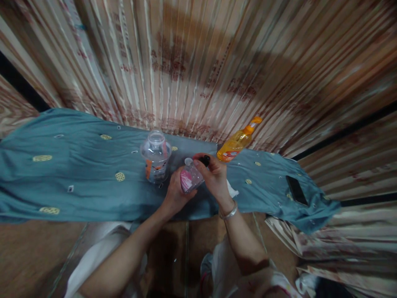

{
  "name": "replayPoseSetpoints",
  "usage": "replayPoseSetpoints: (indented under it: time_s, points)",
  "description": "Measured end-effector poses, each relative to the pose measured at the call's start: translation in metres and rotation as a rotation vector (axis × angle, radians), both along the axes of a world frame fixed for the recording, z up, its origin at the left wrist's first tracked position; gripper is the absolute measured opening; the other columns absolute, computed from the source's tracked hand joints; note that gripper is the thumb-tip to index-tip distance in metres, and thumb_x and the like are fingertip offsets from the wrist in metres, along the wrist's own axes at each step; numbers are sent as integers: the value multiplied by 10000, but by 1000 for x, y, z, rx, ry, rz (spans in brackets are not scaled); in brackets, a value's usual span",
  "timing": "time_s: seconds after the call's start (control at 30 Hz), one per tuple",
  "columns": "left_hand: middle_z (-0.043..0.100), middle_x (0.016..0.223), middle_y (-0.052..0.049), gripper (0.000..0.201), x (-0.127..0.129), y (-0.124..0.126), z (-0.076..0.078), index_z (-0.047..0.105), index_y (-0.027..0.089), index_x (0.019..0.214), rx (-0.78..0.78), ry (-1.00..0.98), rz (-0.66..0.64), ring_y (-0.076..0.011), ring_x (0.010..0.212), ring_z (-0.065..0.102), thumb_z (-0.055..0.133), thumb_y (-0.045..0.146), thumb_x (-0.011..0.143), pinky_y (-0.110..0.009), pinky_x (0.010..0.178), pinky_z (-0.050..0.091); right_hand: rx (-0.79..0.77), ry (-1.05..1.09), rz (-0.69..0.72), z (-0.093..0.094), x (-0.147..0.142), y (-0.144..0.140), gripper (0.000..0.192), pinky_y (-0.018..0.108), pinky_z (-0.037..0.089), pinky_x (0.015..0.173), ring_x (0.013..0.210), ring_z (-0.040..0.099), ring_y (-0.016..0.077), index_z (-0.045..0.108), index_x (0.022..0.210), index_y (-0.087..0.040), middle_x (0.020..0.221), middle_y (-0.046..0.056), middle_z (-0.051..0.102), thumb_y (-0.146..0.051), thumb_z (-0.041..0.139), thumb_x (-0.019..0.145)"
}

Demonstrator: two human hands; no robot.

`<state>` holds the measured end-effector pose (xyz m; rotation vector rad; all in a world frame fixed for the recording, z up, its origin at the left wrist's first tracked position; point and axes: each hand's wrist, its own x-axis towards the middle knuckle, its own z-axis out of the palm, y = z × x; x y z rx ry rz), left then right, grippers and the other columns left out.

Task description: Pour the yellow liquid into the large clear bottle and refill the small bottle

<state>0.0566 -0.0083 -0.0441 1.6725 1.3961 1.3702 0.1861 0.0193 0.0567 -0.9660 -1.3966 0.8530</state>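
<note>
My left hand [176,192] is wrapped round a small clear bottle [192,177] with a pink label, tilted above the cloth. A round clear cap or opening [188,162] shows at the bottle's upper end. With its fingers pinched, my right hand [215,176] holds a small black object [204,160] close to the top of that bottle; its kind cannot be made out. Left of both hands, a larger clear plastic jar [156,159] with an orange print stands upright, its mouth uncovered.
A yellow pump bottle [237,142] leans at the back, right of my hands. A white tissue or cloth [232,189] lies beside my right wrist. Further right is a black phone [297,190]. Teal cloth [89,182] covers the narrow table; a pleated curtain [186,62] hangs behind it.
</note>
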Motion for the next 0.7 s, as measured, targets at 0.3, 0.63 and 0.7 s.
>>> replayPoseSetpoints:
  time_s: [0.3,0.63,0.7]
  points:
    - [634,1337,-132,821,-2,-4,-5,488,193,1359,4,-16,-6,-334,1248,619,843,228,620,-524,1084,504,-7,-40,54,-3,6,2,185,317,564,783,846,709,193,774,910,-251,909,10,793,-399,790,800]
    - [616,1388,-154,880,-1,-8,-2,447,189,1418,-13,-13,-54,-345,1302,601,863,255,646,-534,1103,498,-76,54,154,-6,16,7,485,377,579,903,962,736,213,692,1066,-270,1049,34,789,-545,864,706]
    - [629,1373,-151,861,-1,-8,0,455,185,1405,-2,6,-41,-342,1286,613,854,241,644,-528,1097,504,-65,48,61,-7,19,9,551,381,560,941,983,730,213,669,1033,-259,1054,35,782,-509,930,618]
